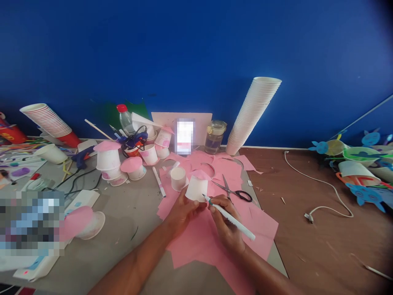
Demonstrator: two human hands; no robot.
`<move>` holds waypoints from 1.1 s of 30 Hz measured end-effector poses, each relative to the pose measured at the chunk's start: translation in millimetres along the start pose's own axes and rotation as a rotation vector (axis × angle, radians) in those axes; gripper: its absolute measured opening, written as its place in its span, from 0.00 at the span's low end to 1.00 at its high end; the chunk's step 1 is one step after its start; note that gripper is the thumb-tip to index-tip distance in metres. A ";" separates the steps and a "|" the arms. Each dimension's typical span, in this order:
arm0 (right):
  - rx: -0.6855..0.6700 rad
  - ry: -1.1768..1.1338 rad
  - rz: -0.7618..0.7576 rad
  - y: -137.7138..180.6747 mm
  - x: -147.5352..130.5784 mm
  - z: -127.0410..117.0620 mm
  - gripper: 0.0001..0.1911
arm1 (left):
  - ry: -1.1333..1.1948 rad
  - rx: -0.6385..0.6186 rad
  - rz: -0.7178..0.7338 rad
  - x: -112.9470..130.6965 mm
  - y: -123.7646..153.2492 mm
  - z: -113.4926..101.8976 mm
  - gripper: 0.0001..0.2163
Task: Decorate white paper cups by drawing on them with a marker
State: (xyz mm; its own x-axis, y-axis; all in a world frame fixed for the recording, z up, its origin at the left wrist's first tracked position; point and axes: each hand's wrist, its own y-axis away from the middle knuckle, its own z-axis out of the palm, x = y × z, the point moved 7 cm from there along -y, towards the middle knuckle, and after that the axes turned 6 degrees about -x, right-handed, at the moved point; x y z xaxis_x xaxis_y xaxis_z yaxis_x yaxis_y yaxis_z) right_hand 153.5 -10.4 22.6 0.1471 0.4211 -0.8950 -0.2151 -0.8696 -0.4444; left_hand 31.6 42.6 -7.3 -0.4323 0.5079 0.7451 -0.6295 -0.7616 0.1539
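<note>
My left hand grips a white paper cup held upside down, with a pink paper piece on its top. In my right hand is a white marker, its tip at the lower right side of the cup. Pink paper sheets lie under both hands. Just behind the held cup stands another white cup. To the right, black-handled scissors rest on the paper. A second marker lies to the left.
Cups with pink tops stand left, near a glue gun and cables. At the back are a lit phone, a glass jar and a tall leaning cup stack. A white cable and blue paper crafts lie right.
</note>
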 end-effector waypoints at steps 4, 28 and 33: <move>-0.006 -0.004 0.001 -1.1 -1.3 0.8 0.05 | 0.001 -0.005 0.005 1.0 0.1 0.4 0.22; -0.095 -0.004 -0.078 -4.8 -9.3 4.8 0.07 | 0.002 -0.029 0.014 2.8 -1.3 -0.4 0.24; -0.042 -0.015 -0.072 -5.9 -8.9 3.6 0.07 | 0.005 -0.008 0.009 2.3 -2.0 -0.5 0.25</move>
State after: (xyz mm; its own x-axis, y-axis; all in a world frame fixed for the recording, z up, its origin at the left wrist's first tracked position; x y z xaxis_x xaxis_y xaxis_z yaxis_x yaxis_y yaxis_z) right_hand 149.9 -8.1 33.1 0.1466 0.4864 -0.8613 -0.1641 -0.8467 -0.5061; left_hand 31.5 45.6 -6.3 -0.4410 0.5027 0.7435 -0.6306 -0.7631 0.1419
